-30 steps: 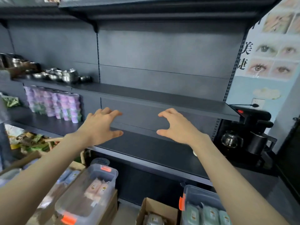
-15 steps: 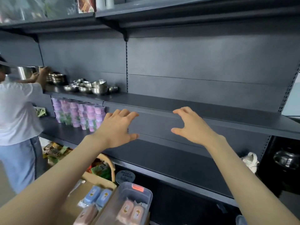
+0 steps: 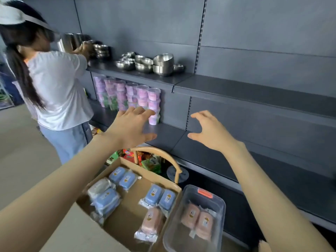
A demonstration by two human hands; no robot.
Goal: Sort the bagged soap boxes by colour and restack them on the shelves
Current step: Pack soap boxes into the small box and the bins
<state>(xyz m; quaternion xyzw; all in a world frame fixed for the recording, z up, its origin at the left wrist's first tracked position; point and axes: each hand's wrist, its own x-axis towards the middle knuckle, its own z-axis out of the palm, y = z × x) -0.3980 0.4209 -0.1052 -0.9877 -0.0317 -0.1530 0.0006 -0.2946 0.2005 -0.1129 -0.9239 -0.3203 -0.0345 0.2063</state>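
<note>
While both hands, left hand (image 3: 131, 127) and right hand (image 3: 209, 132), hover spread and empty, the bagged blue and pink soap boxes (image 3: 157, 197) lie at six o'clock in the brown cardboard carton (image 3: 132, 167), nearer the left.

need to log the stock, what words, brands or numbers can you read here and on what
None can be read.
Blue bagged soap boxes in the cardboard box: round labels, too blurred.
Pink bagged soap boxes in the clear bin: labels too blurred.
Snack packets in the basket: print too small.

view now further left and down; cardboard box (image 3: 134, 211) of bagged soap boxes (image 3: 158, 196) newly in sight
</note>
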